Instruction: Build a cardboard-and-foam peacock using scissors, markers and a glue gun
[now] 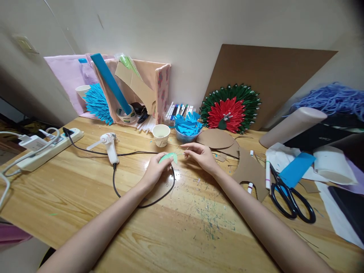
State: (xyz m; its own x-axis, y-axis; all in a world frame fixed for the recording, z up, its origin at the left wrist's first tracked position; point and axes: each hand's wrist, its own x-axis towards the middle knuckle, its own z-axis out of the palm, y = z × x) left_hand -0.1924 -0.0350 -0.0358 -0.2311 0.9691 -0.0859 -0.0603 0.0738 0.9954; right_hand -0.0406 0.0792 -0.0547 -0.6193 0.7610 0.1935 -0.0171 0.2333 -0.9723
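Note:
My left hand (pixel 157 169) pinches a small light-green piece (pixel 170 157) with a curved outline, held just above the table; I cannot tell whether it is paper or felt. Close to its right edge, my right hand (pixel 201 156) has thumb and forefinger pressed together. A thin greenish strand (pixel 181 153) runs from those fingertips toward the green piece; what it is made of is too small to tell. A paper cup (pixel 161 135) stands just behind both hands. Beside it, a bowl of blue strips (pixel 187 127) sits near the right fingers.
A white glue gun (pixel 112 149) stands left, its black cord looping under my left wrist. A power strip (pixel 51 148) lies farther left. Cardboard pieces (pixel 251 172), black scissors (pixel 291 197) and markers (pixel 267 174) lie right. A red-green fan-shaped craft (pixel 230 110) leans behind. Scraps litter the table (pixel 159 235).

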